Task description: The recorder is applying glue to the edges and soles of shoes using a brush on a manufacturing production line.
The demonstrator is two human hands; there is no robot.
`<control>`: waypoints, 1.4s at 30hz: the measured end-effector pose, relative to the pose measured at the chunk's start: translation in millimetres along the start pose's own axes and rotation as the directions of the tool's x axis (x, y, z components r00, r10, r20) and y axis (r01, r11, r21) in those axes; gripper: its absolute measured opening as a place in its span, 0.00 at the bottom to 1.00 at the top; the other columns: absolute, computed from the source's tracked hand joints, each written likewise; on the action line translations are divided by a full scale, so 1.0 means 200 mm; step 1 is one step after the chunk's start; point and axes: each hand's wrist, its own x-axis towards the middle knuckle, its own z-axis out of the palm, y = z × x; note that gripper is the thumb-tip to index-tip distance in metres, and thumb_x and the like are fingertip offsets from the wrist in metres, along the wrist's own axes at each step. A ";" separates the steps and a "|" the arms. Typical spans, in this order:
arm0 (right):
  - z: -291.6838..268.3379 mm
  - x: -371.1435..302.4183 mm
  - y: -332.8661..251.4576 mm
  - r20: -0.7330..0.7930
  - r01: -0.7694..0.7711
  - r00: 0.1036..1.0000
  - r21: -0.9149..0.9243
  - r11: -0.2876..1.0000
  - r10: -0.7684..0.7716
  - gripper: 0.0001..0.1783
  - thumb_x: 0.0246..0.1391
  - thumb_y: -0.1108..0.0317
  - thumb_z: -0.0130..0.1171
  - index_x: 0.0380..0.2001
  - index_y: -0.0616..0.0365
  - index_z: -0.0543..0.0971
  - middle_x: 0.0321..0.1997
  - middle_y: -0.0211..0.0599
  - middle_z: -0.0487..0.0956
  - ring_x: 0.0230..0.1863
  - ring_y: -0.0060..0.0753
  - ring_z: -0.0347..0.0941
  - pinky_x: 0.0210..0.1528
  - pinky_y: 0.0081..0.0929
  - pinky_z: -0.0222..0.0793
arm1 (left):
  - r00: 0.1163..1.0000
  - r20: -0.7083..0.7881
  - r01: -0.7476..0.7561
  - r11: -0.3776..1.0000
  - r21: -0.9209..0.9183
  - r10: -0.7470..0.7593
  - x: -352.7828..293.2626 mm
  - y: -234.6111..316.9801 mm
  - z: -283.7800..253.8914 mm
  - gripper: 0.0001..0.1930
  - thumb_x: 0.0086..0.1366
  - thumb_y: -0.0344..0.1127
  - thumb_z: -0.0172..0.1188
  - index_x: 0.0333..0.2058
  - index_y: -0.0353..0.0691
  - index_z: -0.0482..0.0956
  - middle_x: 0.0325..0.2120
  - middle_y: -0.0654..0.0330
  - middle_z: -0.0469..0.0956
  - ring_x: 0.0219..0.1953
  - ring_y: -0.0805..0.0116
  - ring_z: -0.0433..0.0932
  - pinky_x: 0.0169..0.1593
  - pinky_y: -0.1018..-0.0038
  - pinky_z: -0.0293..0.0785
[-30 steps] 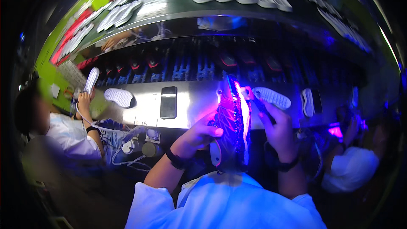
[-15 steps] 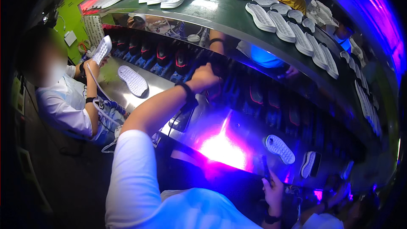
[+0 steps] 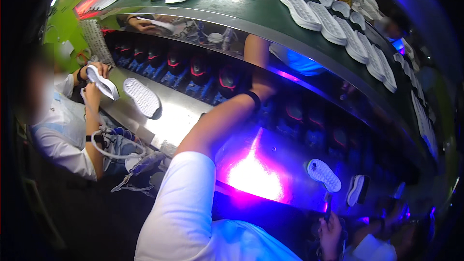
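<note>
My left arm stretches under the green belt, over a row of dark shoes with red edging [image 3: 199, 65]. My left hand [image 3: 266, 86] is at the row's shadowed middle; its fingers are too dark and hidden to read. Low on the right, my right hand [image 3: 330, 234] is closed round a slim dark-handled tool [image 3: 328, 206], held upright; its kind is unclear. The tool's tip comes up just below a white shoe sole [image 3: 325, 176], which lies on the metal bench [image 3: 227, 150] and has a dark spot near its far end.
Another sole [image 3: 355, 190] lies beside a dark block at the right. A further sole [image 3: 142, 97] rests at the left, near a co-worker holding a white sole [image 3: 102, 83]. Several soles line the raised green belt [image 3: 241, 7], whose metal edge overhangs the bench. Pink-violet light glares mid-bench.
My left hand has gone farther in under the belt, out of the light. The tool in my right hand has come closer to the spotted sole. The co-worker has lowered and turned their sole.
</note>
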 end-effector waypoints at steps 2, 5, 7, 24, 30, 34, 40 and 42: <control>0.03 0.09 0.11 -0.048 0.089 0.996 0.190 0.978 -0.081 0.29 0.62 0.76 0.60 0.65 0.57 0.67 0.39 0.28 0.78 0.22 0.12 0.66 0.19 0.13 0.59 | 0.730 -0.672 0.131 0.990 -0.043 -0.126 0.19 0.42 0.52 0.21 0.68 0.39 0.50 0.55 0.33 0.69 0.51 0.42 0.70 0.52 0.45 0.70 0.55 0.54 0.68; 0.21 0.15 0.08 -0.156 0.138 0.983 0.256 0.957 -0.100 0.27 0.62 0.75 0.60 0.63 0.59 0.68 0.36 0.26 0.78 0.22 0.12 0.67 0.18 0.13 0.59 | 0.049 -0.975 0.171 0.964 -0.204 -0.215 0.29 0.66 0.79 0.38 0.64 0.42 0.55 0.69 0.30 0.54 0.67 0.34 0.58 0.69 0.38 0.57 0.68 0.46 0.57; 0.29 0.15 0.09 -0.202 0.141 0.976 0.295 0.945 -0.082 0.27 0.62 0.75 0.60 0.64 0.59 0.69 0.37 0.27 0.78 0.22 0.12 0.67 0.19 0.13 0.60 | 0.324 -0.935 0.179 0.980 -0.087 -0.142 0.33 0.60 0.87 0.47 0.62 0.43 0.57 0.72 0.31 0.42 0.71 0.33 0.45 0.74 0.32 0.39 0.73 0.43 0.41; 0.34 0.35 0.29 -0.208 0.273 0.957 0.418 0.867 -0.201 0.25 0.61 0.77 0.60 0.62 0.64 0.71 0.40 0.31 0.81 0.23 0.12 0.67 0.23 0.14 0.63 | 0.248 -0.843 0.235 0.815 0.531 0.477 0.18 -0.01 0.40 0.16 0.65 0.33 0.56 0.48 0.32 0.74 0.51 0.41 0.72 0.53 0.51 0.73 0.55 0.61 0.71; 0.14 0.25 0.25 -0.220 0.226 0.963 0.341 0.913 -0.156 0.22 0.61 0.75 0.62 0.59 0.65 0.75 0.40 0.32 0.82 0.26 0.15 0.71 0.27 0.17 0.69 | 0.480 -0.797 0.031 0.900 0.434 0.367 0.53 0.50 0.70 0.11 0.66 0.35 0.56 0.42 0.34 0.76 0.40 0.48 0.74 0.41 0.57 0.74 0.44 0.63 0.72; 0.09 0.17 0.30 -0.269 0.181 0.959 0.331 0.926 -0.091 0.21 0.62 0.70 0.62 0.58 0.61 0.78 0.41 0.41 0.85 0.32 0.23 0.79 0.35 0.25 0.75 | 0.672 -0.691 -0.065 0.951 0.303 0.266 0.59 0.69 0.82 0.09 0.67 0.37 0.57 0.37 0.36 0.78 0.31 0.54 0.75 0.31 0.61 0.75 0.35 0.65 0.72; 0.05 0.10 0.39 -0.358 0.353 0.891 0.166 0.921 -0.277 0.21 0.58 0.68 0.65 0.54 0.61 0.80 0.46 0.48 0.85 0.45 0.40 0.83 0.50 0.34 0.76 | 0.832 -0.554 -0.406 0.708 -0.579 0.024 -0.09 0.56 0.77 0.10 0.72 0.37 0.53 0.41 0.37 0.78 0.30 0.65 0.77 0.30 0.74 0.74 0.37 0.78 0.74; 0.06 0.11 0.43 -0.321 0.340 0.909 0.201 0.919 -0.266 0.21 0.58 0.68 0.65 0.54 0.61 0.80 0.46 0.48 0.85 0.45 0.39 0.83 0.50 0.33 0.76 | 0.784 -0.518 -0.598 0.642 -0.480 0.343 -0.58 0.54 0.90 0.08 0.77 0.36 0.47 0.46 0.40 0.71 0.25 0.65 0.72 0.21 0.77 0.70 0.23 0.80 0.66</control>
